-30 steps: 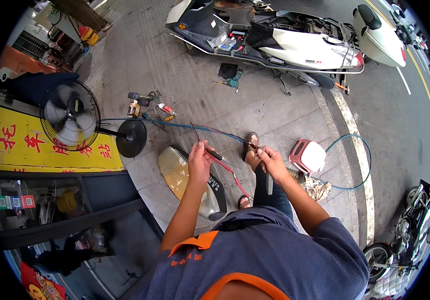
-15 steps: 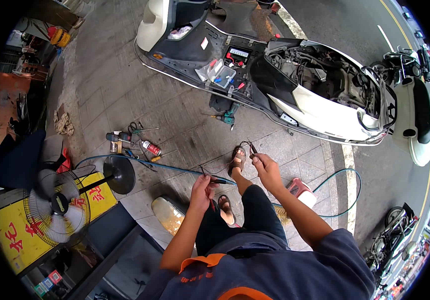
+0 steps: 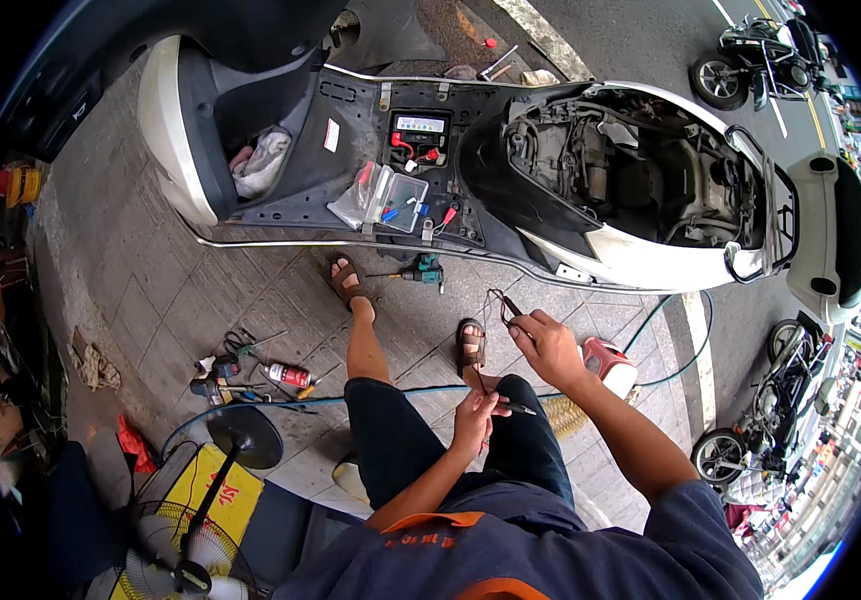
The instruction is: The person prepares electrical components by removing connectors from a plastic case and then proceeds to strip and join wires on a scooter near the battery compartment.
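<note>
My right hand (image 3: pixel 546 350) is closed on a dark slim tool (image 3: pixel 512 310) with thin wire loops at its end, above my sandalled feet. Lower, my left hand (image 3: pixel 475 420) grips a slim dark handle (image 3: pixel 515 407) with a red cord below it, partly hidden. Ahead of me stands a white scooter (image 3: pixel 618 262) with panels off, its exposed engine bay (image 3: pixel 630 170) and an uncovered battery (image 3: pixel 420 125) showing. An open clear plastic case (image 3: pixel 405 195) of small parts lies on the footboard.
A teal drill (image 3: pixel 425 272), hand tools (image 3: pixel 235 370) and a red spray can (image 3: pixel 288 376) lie on the pavement. A blue hose (image 3: pixel 320 400) crosses it. A pink-and-white stool (image 3: pixel 610 368), a fan (image 3: pixel 245 435) and a parked motorcycle (image 3: pixel 770 420) surround me.
My view has swung toward the scooter, now larger, and one foot has stepped forward toward it. My left hand has shifted rightward, closer to my right. Both still grip their items.
</note>
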A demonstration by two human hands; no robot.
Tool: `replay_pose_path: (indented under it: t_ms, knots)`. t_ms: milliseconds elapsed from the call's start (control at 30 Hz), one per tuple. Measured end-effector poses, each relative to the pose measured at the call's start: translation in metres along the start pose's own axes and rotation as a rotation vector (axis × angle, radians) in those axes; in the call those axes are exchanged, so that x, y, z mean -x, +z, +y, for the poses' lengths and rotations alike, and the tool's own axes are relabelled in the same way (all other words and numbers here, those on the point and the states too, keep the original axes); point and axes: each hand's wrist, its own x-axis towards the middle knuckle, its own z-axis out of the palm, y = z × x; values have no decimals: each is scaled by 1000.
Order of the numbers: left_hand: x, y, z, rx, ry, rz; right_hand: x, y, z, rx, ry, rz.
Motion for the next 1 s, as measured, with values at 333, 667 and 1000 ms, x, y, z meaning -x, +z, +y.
replay_pose_path:
  t_ms: [333, 667, 1000]
  knots:
    - [-5, -102, 124, -169, -137, -21, -123, 67, 7, -12, -193, 226]
    - [-230, -139, 212, -1, -212, -490, -214, 110, 83, 131, -264, 334]
    - [-229, -145, 195, 76, 260, -526, -243, 164, 131, 272, -345, 457]
